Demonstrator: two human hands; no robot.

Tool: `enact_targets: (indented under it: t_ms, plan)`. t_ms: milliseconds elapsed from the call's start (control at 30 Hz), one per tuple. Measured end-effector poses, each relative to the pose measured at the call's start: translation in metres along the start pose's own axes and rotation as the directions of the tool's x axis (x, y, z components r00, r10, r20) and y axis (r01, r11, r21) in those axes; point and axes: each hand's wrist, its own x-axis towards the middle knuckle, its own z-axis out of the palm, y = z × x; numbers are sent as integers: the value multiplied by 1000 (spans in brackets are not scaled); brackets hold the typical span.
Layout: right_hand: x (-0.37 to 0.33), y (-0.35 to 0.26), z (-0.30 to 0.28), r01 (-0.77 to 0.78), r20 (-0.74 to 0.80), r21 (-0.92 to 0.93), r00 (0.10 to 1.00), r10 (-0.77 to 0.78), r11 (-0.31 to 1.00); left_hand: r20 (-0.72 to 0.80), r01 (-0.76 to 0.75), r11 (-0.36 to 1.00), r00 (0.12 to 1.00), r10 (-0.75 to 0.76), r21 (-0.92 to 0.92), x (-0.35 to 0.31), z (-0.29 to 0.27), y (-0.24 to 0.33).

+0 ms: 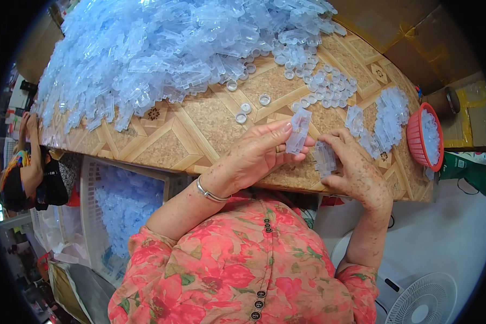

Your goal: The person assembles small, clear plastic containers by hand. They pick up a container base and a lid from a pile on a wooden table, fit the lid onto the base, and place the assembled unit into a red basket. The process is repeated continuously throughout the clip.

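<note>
My left hand (256,154), with a bangle at its wrist, pinches a flat transparent plastic piece (298,131) between thumb and fingers above the table's near edge. Just to its right, my right hand (359,167) curls its fingers and thumb around another transparent plastic piece (324,160); whether it is one piece or a small stack I cannot tell. The two held pieces are close together but apart. Beyond my hands lie many small round transparent caps (329,86), with a few loose ones nearer to my left hand.
A big heap of transparent plastic pieces (162,54) covers the far left of the table (194,127). Smaller piles (391,116) lie at right beside a red basket (416,135). A crate (89,205) of pieces stands lower left, a white fan (424,302) lower right. Another person's arm (33,156) reaches in at far left.
</note>
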Motion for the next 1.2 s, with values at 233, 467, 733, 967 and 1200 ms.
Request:
enact_targets:
  t_ms: [233, 467, 733, 967, 1200]
  plan:
    - [-2, -15, 29, 53, -484, 257, 871, 81, 965, 50, -9, 1000, 999, 8, 15, 0, -2, -1]
    - [8, -15, 56, 231, -618, 90, 776, -127, 969, 69, -9, 999, 998, 7, 33, -3, 12, -1]
    - [8, -16, 58, 271, -639, 59, 750, -172, 961, 72, -17, 997, 997, 11, 71, -6, 18, 2]
    - [9, -15, 59, 331, -655, 56, 724, -215, 942, 66, -16, 983, 998, 4, 181, -7, 18, 3]
    - [7, -13, 62, 356, -651, 96, 729, -212, 930, 103, -37, 978, 995, 16, 204, -7, 15, 4]
